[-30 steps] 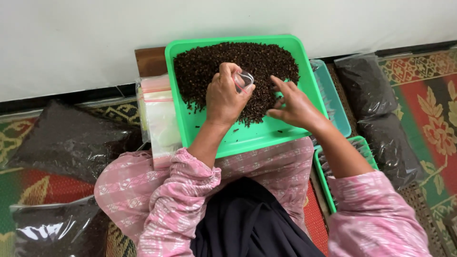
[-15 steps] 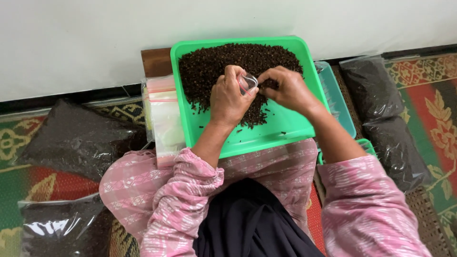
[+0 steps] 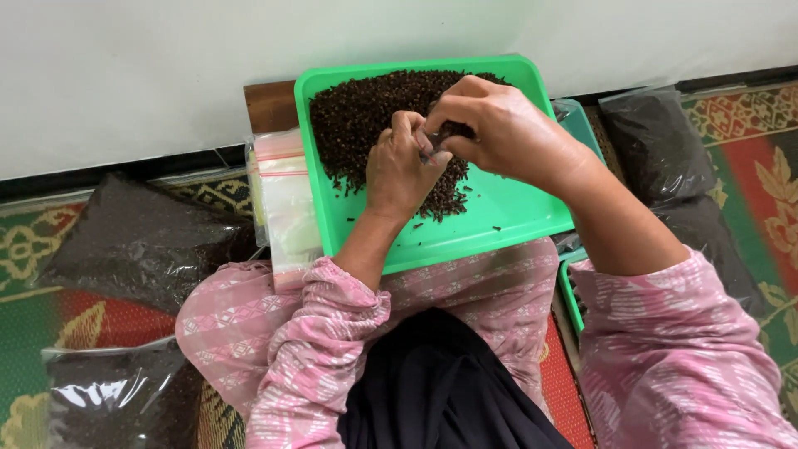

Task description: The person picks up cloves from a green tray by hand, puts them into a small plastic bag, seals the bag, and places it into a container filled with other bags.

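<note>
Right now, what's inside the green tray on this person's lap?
The green tray holds a heap of small dark brown pieces, with loose ones scattered on its bare floor. The left hand and right hand meet over the heap and hide whatever lies beneath them.

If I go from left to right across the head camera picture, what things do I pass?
Big dark filled bag → stack of clear zip bags → left hand → right hand → dark bag by the wall.
</note>
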